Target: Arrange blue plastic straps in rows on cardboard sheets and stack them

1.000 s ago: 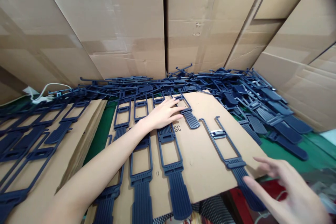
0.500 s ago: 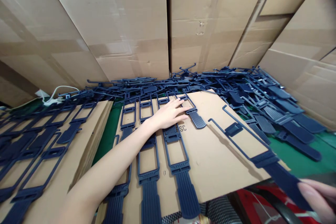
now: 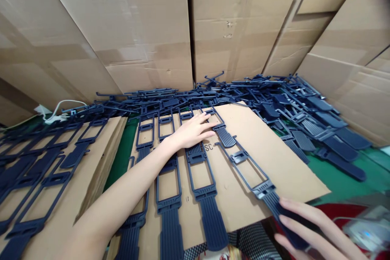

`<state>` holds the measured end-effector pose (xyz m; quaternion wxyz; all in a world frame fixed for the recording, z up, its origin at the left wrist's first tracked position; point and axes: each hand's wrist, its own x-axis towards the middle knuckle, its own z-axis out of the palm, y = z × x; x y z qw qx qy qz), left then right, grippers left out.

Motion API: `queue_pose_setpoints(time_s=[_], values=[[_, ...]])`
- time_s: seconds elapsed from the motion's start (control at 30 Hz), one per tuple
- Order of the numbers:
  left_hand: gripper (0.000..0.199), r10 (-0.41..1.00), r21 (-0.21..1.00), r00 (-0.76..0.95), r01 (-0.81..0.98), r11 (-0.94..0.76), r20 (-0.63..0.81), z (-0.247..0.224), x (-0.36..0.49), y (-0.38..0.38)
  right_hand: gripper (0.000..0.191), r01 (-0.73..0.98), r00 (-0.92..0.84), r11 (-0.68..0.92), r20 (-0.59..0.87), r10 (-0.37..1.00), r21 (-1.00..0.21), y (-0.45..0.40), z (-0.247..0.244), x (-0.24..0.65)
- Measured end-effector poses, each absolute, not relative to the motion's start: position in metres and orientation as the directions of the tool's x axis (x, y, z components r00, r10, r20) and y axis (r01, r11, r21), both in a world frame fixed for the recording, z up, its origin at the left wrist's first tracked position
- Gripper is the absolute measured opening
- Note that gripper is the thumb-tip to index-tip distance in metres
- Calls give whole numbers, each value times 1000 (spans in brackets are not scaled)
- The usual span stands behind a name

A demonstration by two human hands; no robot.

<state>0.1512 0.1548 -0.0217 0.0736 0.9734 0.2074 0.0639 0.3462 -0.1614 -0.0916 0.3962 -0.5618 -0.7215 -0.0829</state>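
My left hand (image 3: 195, 130) lies with fingers stretched out over the upper ends of dark blue plastic frames on a cardboard sheet (image 3: 250, 130). Its fingertips rest by a small frame with a ribbed tab (image 3: 225, 136). In my right hand (image 3: 307, 227) is the broad ribbed end of a plastic frame piece (image 3: 265, 189), a long open rectangle with a crossbar. This piece slants across the sheet, its hooked far end beside the ribbed tab. To its left, similar pieces lie in a row, the nearest being a ribbed frame piece (image 3: 213, 219).
A tangled pile of blue plastic pieces (image 3: 292, 109) runs along the back and right. Tall cardboard boxes (image 3: 146, 28) wall in the rear. More frames cover a cardboard stack (image 3: 100, 170) at left. A white cable (image 3: 57, 111) lies behind it.
My right hand has moved left with the frame piece, bringing it beside the row. Its ribbed face now shows upward. My left hand stays in nearly the same place.
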Motion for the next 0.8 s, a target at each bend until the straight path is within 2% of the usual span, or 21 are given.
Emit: queue_pose_setpoints(time_s=[0.13,0.27,0.6,0.8], values=[[55,408,158,909,393,-906,82,-22,152,155,31,873,-81,374,662,745,-313,-140,-81,334],[54,396,149,915,382,-912,81,-21,152,156,33,854,-112,410,657,745,-319,-127,-82,328],[45,323,153,933,300,-942,161,-25,151,156,33,850,-175,453,667,724,-268,-123,-83,321],[38,353,131,912,332,-934,208,-21,150,153,30,834,-201,481,664,720,-270,-119,-81,317]])
